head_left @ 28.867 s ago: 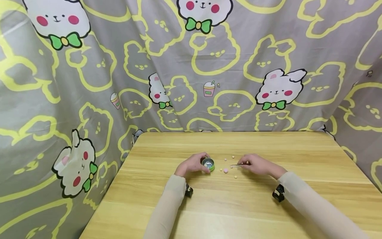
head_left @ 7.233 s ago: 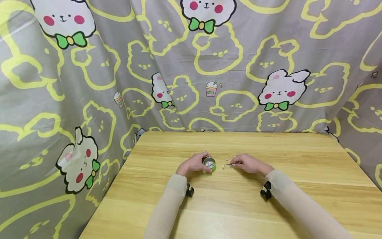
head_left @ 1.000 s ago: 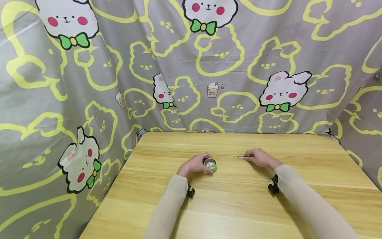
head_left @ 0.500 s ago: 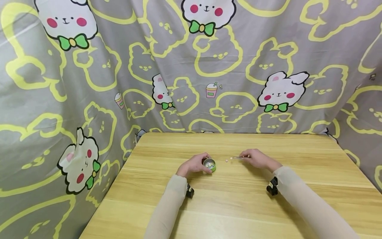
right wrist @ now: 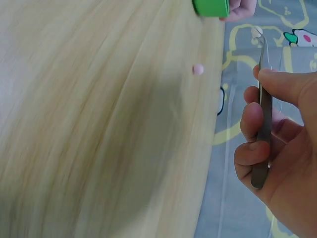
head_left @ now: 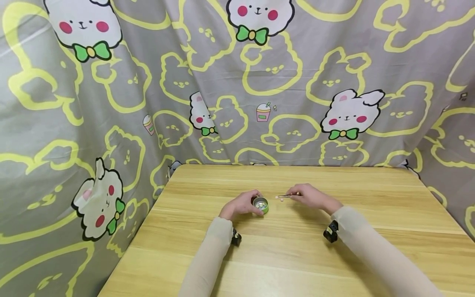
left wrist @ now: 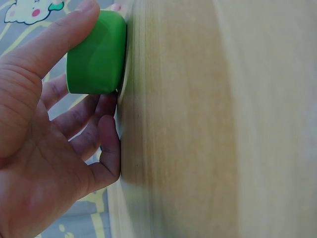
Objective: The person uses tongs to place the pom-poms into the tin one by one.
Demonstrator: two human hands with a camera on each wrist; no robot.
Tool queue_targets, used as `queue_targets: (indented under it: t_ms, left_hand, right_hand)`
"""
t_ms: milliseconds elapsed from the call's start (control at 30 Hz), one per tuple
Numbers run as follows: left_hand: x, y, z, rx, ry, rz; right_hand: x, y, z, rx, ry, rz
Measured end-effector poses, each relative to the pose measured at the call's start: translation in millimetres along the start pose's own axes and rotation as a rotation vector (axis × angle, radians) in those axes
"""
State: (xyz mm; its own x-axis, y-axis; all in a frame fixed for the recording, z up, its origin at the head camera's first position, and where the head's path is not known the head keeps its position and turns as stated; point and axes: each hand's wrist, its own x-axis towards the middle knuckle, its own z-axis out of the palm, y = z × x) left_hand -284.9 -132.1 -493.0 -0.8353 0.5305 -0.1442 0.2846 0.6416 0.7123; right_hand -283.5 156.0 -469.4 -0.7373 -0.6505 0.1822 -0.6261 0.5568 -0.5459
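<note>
My left hand [head_left: 243, 203] holds a small round green tin [left wrist: 98, 54] on the table, thumb on one side and fingers around the other. Several small pale pieces lie inside the tin, seen through its open top in the head view. In my right hand [head_left: 311, 196] is a pair of metal tweezers [right wrist: 266, 114], pinched between thumb and fingers, the bent tips pointing left. A small whitish bead [right wrist: 256, 31] sits at the tips, raised above the table to the right of the tin. Below it on the wood lies one pink bead [right wrist: 198, 69].
The wooden table [head_left: 289, 255] runs back to a grey patterned curtain [head_left: 282, 140], which also hangs along the left and right sides. Black wrist cameras [head_left: 331, 232] are strapped under both sleeves.
Over the last second my right hand has carried the tweezers and whitish bead left toward the tin. Much earlier, several beads lay on the table; the tin now holds more pieces. My left hand stays put.
</note>
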Motion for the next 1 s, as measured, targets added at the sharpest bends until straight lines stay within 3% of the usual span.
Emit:
queue_targets:
  t_ms: [567, 1000]
  left_hand:
    - [1.7, -1.3, -1.3, 0.029, -0.004, 0.001]
    - [0.4, 1.3, -1.7, 0.025, -0.006, -0.004]
  right_hand:
    - [25.0, -17.1, 21.0, 0.002, -0.028, -0.072]
    - [31.8, -14.0, 30.0, 0.013, -0.051, -0.038]
